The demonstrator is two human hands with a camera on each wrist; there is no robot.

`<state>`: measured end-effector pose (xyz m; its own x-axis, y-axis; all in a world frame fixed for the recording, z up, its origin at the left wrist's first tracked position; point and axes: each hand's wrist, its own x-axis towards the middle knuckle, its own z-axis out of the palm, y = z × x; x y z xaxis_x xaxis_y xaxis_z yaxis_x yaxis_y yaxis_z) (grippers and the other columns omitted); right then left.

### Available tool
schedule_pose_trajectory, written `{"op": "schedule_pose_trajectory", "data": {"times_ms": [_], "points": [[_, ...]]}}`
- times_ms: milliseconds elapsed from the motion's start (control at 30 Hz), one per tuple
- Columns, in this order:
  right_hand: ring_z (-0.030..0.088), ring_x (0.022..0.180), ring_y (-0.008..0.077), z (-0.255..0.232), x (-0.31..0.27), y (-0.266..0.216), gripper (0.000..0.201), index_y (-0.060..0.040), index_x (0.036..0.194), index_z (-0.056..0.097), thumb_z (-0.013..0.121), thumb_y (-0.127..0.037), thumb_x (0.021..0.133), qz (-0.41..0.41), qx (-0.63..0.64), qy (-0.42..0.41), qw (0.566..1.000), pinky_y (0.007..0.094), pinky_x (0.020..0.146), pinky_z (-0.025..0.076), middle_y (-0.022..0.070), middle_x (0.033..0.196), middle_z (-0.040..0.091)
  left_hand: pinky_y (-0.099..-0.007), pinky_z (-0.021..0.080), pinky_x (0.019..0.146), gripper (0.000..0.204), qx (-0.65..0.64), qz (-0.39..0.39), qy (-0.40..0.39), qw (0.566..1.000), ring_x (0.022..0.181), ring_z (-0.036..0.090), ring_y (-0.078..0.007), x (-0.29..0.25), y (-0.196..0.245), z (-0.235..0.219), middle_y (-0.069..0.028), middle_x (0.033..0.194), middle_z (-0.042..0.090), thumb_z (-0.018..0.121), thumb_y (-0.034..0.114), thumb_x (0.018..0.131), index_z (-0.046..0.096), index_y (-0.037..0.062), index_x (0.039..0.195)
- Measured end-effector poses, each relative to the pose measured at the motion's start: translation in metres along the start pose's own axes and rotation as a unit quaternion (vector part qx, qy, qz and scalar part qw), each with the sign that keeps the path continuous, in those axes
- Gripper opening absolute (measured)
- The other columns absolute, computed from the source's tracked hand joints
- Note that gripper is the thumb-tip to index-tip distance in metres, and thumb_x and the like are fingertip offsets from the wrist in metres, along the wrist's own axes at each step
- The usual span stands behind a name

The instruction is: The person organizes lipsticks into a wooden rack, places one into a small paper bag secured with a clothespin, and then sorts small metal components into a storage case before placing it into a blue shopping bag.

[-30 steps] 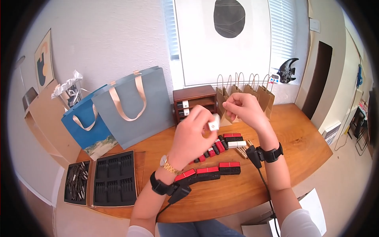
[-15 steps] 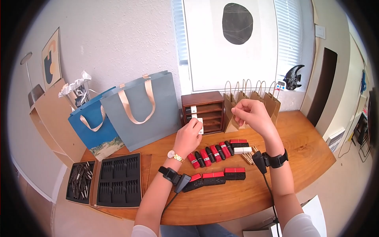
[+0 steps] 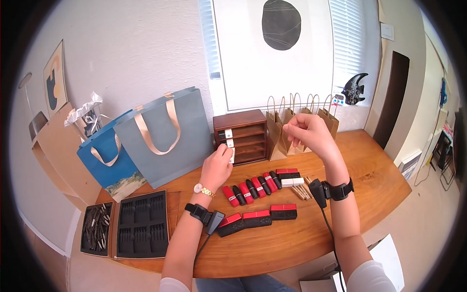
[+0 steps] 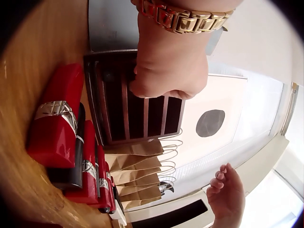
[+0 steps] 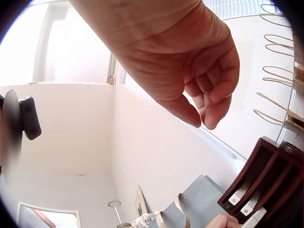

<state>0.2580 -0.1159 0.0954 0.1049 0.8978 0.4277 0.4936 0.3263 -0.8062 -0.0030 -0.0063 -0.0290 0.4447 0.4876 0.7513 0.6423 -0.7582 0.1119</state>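
Note:
My left hand reaches to the left side of the small wooden shelf. Its fingers pinch a white lipstick tube at a lower compartment. Two more tubes with white ends, the upper lipstick and the one below it, lie in compartments above. In the left wrist view the hand's back hides what its fingers hold. Raised in front of the brown paper bags, my right hand has loosely bent fingers, thumb near the index finger, and nothing between them.
A row of red and black lipstick tubes lies before the shelf, near a white tube and several thin sticks. Red-and-black boxes stand nearer me. Left are large gift bags and a black compartment tray.
My left hand has carried the white lipstick tube from above the table's middle to the shelf, then slightly lower at its left side. The right hand stays raised.

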Motion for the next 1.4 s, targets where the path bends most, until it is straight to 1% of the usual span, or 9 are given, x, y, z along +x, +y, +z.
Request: {"op": "schedule_pose_trajectory", "data": {"times_ms": [167,267,367,467,500,933,1033,1267,1400], "points": [[0.066,0.059,0.0131,-0.007,0.011,0.035,0.017,0.0004,0.08,0.069,0.07,-0.016,0.086,0.005,-0.066,-0.068,0.995,0.0277,0.059,0.052,0.0064,0.066,0.068,-0.0453,0.053,0.067,0.019,0.035,-0.015,-0.006,0.999,0.081,0.063,-0.0349,0.0,-0.008,0.009,-0.0106,0.096,0.054,0.068,0.0,0.078,0.054,0.004,0.09],[0.068,0.061,0.0175,-0.001,0.013,0.054,0.014,-0.0026,0.079,0.072,0.073,-0.017,0.079,0.028,-0.236,-0.154,0.959,0.0305,0.063,0.054,0.0065,0.068,0.071,-0.0448,0.053,0.067,0.019,0.029,-0.013,-0.005,1.0,0.081,0.063,-0.0349,0.002,-0.009,0.011,-0.0104,0.096,0.055,0.07,0.003,0.08,0.055,0.0041,0.092],[0.072,0.069,0.0208,0.015,0.013,0.055,0.016,-0.0065,0.081,0.075,0.078,-0.02,0.073,0.116,-0.445,-0.306,0.834,0.032,0.068,0.056,0.006,0.072,0.073,-0.0442,0.053,0.068,0.021,0.019,0.003,-0.037,0.999,0.081,0.063,-0.0347,0.003,-0.008,0.009,-0.0104,0.096,0.055,0.073,0.009,0.082,0.056,0.0044,0.093],[0.073,0.073,0.021,0.028,0.017,0.078,0.021,-0.0067,0.084,0.077,0.082,-0.022,0.071,0.172,-0.499,-0.331,0.782,0.0347,0.071,0.057,0.0044,0.073,0.074,-0.0437,0.053,0.068,0.022,0.019,0.006,-0.043,0.999,0.08,0.063,-0.0343,0.002,-0.011,0.011,-0.0102,0.097,0.056,0.074,0.012,0.081,0.058,0.0049,0.093],[0.073,0.069,0.0205,0.026,0.018,0.083,0.027,0.0004,0.076,0.074,0.082,-0.024,0.071,0.159,-0.496,-0.333,0.786,0.0318,0.059,0.057,0.0112,0.078,0.074,-0.0428,0.054,0.068,0.02,0.027,0.011,-0.042,0.999,0.081,0.064,-0.032,0.002,-0.012,0.011,-0.01,0.096,0.056,0.073,0.012,0.081,0.059,0.0055,0.094],[0.072,0.075,0.0227,0.017,0.008,0.125,0.029,-0.0056,0.078,0.075,0.086,-0.029,0.064,0.143,-0.528,-0.367,0.752,0.0352,0.066,0.055,0.0049,0.076,0.074,-0.0382,0.054,0.053,0.013,0.133,0.069,-0.009,0.989,0.062,0.067,-0.0262,0.015,-0.016,0.03,-0.0095,0.072,0.063,0.069,0.013,0.081,0.058,0.0067,0.084],[0.071,0.073,0.0228,0.015,0.001,0.128,0.026,-0.0053,0.07,0.072,0.085,-0.027,0.064,0.117,-0.479,-0.356,0.794,0.0375,0.065,0.055,0.0036,0.07,0.072,-0.038,0.054,0.053,0.011,0.169,0.041,-0.011,0.985,0.062,0.067,-0.0263,0.015,-0.016,0.036,-0.0103,0.072,0.064,0.067,0.012,0.084,0.057,0.006,0.083],[0.069,0.092,0.0305,0.013,-0.018,0.126,0.032,-0.0095,0.09,0.069,0.083,-0.025,0.066,0.054,-0.471,-0.265,0.84,0.0416,0.076,0.055,0.0094,0.087,0.071,-0.0387,0.054,0.054,0.018,0.152,0.019,-0.019,0.988,0.062,0.067,-0.028,0.012,-0.013,0.024,-0.0106,0.075,0.065,0.071,0.016,0.083,0.057,0.0052,0.085],[0.068,0.091,0.0324,0.013,-0.025,0.132,0.032,-0.0091,0.088,0.067,0.083,-0.026,0.066,0.042,-0.464,-0.24,0.852,0.0417,0.076,0.054,0.0108,0.086,0.07,-0.0415,0.051,0.055,0.025,0.085,-0.086,0.002,0.993,0.062,0.065,-0.0315,0.005,-0.013,0.009,-0.0099,0.07,0.065,0.075,0.024,0.082,0.058,0.0063,0.08]]}}
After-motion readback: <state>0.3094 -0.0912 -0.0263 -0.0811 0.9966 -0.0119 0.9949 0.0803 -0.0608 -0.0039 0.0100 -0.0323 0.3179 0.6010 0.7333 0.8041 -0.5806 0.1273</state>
